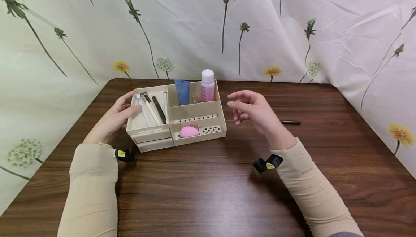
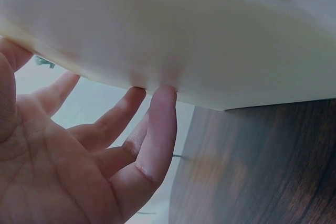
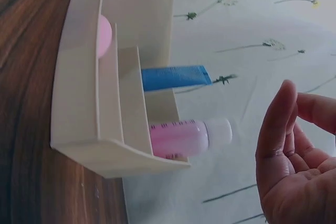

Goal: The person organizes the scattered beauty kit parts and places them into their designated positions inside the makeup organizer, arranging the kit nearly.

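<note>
A cream cosmetics organizer stands on the table, slightly turned. My left hand holds its left side, thumb over the rim; in the left wrist view the fingertips touch the outer wall. Several makeup brushes lie in its left top tray. The rear compartments hold a blue tube and a white-capped bottle of pink liquid. A pink makeup sponge sits in a front compartment. To the right, apart from the organizer, my right hand hovers with loosely bent fingers and holds nothing.
A black pen-like stick lies on the dark wooden table behind my right wrist. Two drawers are at the organizer's lower left front. A dandelion-patterned cloth hangs behind the table.
</note>
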Motion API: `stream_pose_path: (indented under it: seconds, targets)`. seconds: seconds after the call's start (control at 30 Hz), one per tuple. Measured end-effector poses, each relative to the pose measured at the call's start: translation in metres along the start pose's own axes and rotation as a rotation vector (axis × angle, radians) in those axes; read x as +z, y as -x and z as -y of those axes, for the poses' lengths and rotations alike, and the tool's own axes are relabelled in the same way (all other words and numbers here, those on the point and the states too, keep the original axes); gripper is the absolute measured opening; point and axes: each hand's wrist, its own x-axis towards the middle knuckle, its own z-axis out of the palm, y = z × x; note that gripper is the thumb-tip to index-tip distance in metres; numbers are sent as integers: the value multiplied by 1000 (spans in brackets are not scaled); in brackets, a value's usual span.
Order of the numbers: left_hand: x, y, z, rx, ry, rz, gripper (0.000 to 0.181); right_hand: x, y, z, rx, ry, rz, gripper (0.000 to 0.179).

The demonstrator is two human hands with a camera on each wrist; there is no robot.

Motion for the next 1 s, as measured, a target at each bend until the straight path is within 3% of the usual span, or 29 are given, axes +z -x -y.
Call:
stream_pose_path:
  seconds: [0.6,1.0]
  targets:
    - [-1,-3,2,17,-9,17,79,-40,-2,11,-36,172,-19,15]
    - [-1,-3,1,24,-14,17,79,-66,0,15,6,296,-17,20]
